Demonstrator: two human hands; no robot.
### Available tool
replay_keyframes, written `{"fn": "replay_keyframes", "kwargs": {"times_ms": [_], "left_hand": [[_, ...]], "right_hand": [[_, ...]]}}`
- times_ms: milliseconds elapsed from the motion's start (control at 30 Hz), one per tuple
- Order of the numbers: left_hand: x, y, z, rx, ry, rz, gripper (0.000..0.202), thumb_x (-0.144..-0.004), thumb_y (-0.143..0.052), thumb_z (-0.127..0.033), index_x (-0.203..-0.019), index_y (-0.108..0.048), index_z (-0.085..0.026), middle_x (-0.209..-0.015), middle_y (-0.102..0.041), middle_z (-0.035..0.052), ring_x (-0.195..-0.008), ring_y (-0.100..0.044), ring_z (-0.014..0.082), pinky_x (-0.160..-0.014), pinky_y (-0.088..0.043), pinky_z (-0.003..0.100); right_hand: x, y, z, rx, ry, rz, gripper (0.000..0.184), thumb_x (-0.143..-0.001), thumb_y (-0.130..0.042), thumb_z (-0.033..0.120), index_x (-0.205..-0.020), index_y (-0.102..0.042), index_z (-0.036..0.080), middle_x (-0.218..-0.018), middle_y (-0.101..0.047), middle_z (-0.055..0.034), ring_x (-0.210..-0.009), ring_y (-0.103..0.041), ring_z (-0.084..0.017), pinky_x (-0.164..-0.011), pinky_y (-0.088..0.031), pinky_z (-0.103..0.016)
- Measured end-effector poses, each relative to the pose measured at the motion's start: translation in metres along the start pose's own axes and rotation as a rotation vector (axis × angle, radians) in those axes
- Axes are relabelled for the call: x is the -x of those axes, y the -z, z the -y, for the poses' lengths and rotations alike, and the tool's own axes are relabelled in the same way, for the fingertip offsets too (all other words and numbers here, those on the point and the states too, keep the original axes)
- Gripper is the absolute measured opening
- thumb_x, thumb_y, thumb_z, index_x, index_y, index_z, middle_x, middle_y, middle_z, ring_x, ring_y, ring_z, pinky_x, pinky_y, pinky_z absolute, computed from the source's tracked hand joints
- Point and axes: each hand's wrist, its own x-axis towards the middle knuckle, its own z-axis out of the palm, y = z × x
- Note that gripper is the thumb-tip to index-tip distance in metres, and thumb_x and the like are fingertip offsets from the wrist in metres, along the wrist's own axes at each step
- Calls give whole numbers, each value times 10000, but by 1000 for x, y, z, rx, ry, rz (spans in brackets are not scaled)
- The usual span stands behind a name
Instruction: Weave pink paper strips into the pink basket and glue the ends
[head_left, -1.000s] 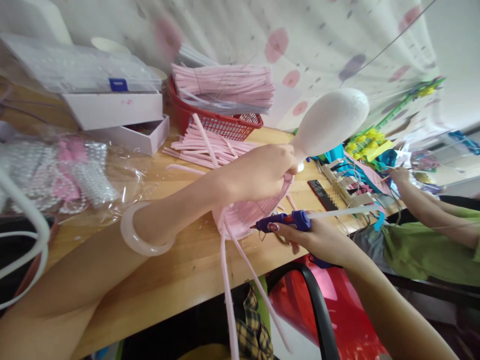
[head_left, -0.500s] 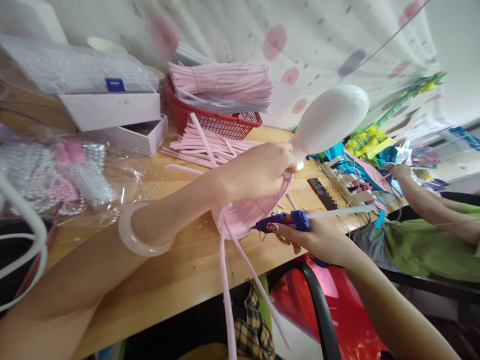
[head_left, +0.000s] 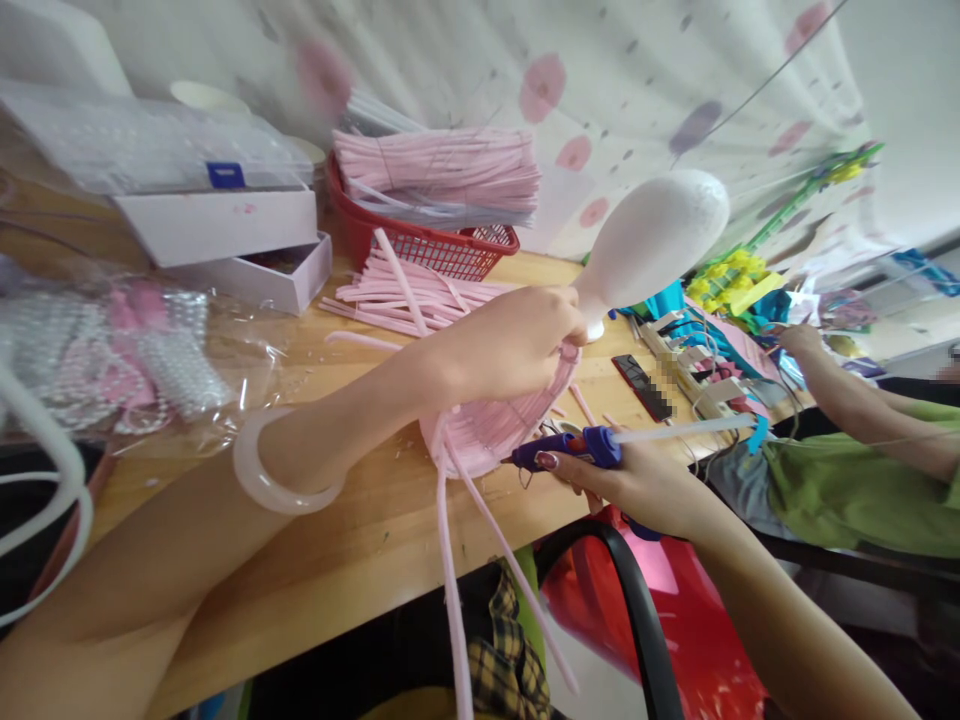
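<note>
My left hand (head_left: 510,345) is closed around a white foam form (head_left: 649,240) at its narrow neck, just above a pink skirt of pipe cleaners (head_left: 495,425) wrapped round the base. Two long pink strands (head_left: 457,580) hang from that skirt past the table edge. My right hand (head_left: 637,485) grips a purple glue gun (head_left: 570,448). Its nozzle points left and touches the skirt's lower edge. A clear glue stick (head_left: 675,430) juts out of the gun's back. A pale bangle (head_left: 274,465) sits on my left wrist.
On the wooden table (head_left: 360,540) a red basket (head_left: 435,240) holds bundled pink pipe cleaners, with loose ones (head_left: 405,295) in front. White boxes (head_left: 225,225) and a bag of beads (head_left: 135,350) lie left. Another person's arm (head_left: 862,410) works at right. A black chair back (head_left: 637,610) stands below.
The view has shifted slightly. The glue gun's tip has edged closer to the pink skirt; both hands keep their grips.
</note>
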Motion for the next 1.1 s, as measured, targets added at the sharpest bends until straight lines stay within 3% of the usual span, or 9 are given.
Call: {"fn": "replay_keyframes", "kwargs": {"times_ms": [233,433,500,600,700,867,967,1100], "left_hand": [[-1,6,4,21,5,-5,420,-810,-456,-1,-1100,-721,-149,-1149,-711,79,-1060,-648,186,-949,-462,292],[7,27,10,8,87,-12,493,-813,-490,-66,-1247,-652,-234,-1266,-691,-7,-1121,-653,161,-971,-469,267],[10,32,11,-38,128,24,484,-812,-524,-126,-1264,-645,-254,-1271,-688,-15,-1122,-659,174,-971,-476,272],[13,37,13,-83,182,64,499,-821,-526,-178,-1301,-619,-278,-1327,-653,-25,-1202,-622,187,-1030,-454,288],[16,41,14,-148,224,96,514,-839,-500,-211,-1344,-582,-260,-1403,-593,-7,-1288,-560,197,-1102,-412,321],[23,50,13,-257,227,226,609,-823,-444,-150,-1417,-503,-269,-1491,-498,-1,-1366,-484,204,-1166,-349,368],[28,56,11,-266,215,243,658,-814,-402,-105,-1448,-464,-270,-1517,-462,-7,-1400,-440,190,-1196,-300,372],[36,68,4,-262,282,223,651,-794,-418,-97,-1414,-508,-272,-1483,-506,-11,-1364,-485,210,-1188,-324,392]], "right_hand": [[13,-2,-18,71,22,-2,478,-854,-556,664,-709,-706,235,-560,-613,9,-544,-548,-148,-534,-407,-258],[16,14,-72,-129,-50,-281,584,-834,-515,729,-689,-671,185,-725,-705,-51,-745,-646,-211,-738,-494,-309],[5,21,-94,-192,-50,-440,611,-831,-493,744,-703,-676,175,-778,-723,-77,-807,-669,-233,-790,-509,-319],[-20,30,-120,-197,-119,-622,626,-851,-445,737,-804,-702,168,-847,-735,-100,-799,-690,-245,-723,-529,-322],[-48,37,-130,-180,-136,-673,604,-862,-448,703,-814,-702,157,-829,-726,-115,-704,-677,-242,-613,-518,-325],[-74,41,-134,-149,-94,-694,453,-849,-529,601,-778,-697,186,-731,-711,-90,-670,-667,-248,-589,-504,-323],[-69,41,-143,-76,-99,-713,351,-781,-627,550,-790,-696,206,-826,-729,-93,-779,-678,-285,-659,-501,-341],[-30,36,-160,30,-198,-737,322,-668,-722,458,-799,-686,167,-874,-719,-161,-858,-663,-367,-695,-471,-396]]}}
